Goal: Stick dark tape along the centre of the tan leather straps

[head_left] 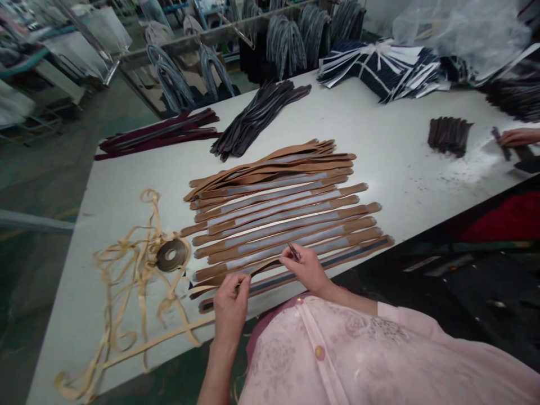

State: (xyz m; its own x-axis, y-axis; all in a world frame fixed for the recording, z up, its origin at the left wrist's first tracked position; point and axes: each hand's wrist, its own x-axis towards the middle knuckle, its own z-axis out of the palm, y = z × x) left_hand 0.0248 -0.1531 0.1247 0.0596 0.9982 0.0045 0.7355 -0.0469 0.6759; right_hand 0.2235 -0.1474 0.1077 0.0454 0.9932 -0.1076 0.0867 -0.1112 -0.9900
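Note:
Between my hands stretches a narrow dark tape [265, 268], with a pale yellowish backing strip along part of it. My left hand [232, 295] is closed, pinching the tape near its left part. My right hand [307, 271] pinches the other end, and a small dark pointed tool [294, 252] sticks up from its fingers; its kind is unclear. Both hands are above the front brown fabric strips. One brown strip [358, 251] at the table's front edge carries a dark band. Behind it several brown strips [295, 215] with grey middles lie side by side.
A tape roll [182, 253] lies at the left among curled peeled backing strips [141, 270]. Dark strip bundles [257, 121], maroon strips [160, 135] and tied navy pieces [379, 70] lie along the back. At the right a co-worker's hand [521, 136] is near a small dark stack [449, 136].

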